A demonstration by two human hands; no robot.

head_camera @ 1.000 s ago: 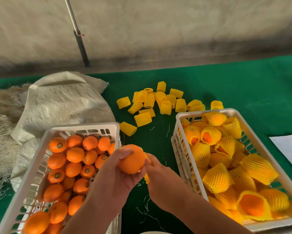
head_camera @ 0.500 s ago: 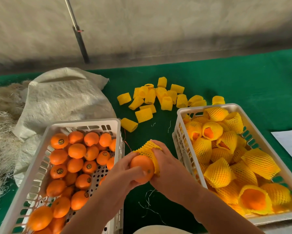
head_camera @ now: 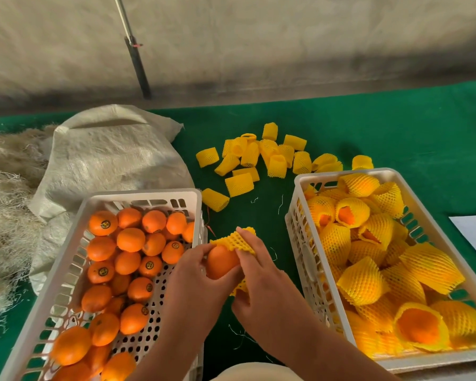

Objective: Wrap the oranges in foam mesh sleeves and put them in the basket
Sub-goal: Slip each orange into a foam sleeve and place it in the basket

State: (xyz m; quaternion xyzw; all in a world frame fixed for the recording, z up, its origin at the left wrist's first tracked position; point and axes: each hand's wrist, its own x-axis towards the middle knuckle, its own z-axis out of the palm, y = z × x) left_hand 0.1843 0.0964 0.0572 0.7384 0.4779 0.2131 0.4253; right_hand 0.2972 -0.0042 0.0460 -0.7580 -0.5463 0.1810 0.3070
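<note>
— Where are we? 
— Centre frame: our left hand (head_camera: 193, 281) grips the orange (head_camera: 221, 262); our right hand (head_camera: 261, 281) pinches the foam sleeve (head_camera: 235, 240) half over it.
— We should stretch the mouth wide, then push through.

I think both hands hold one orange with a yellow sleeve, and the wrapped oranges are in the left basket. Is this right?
Not quite. In the head view, the wrapped oranges lie in the right white plastic basket. Both hands, left and right, do hold one round orange with a yellow foam mesh sleeve.
</note>
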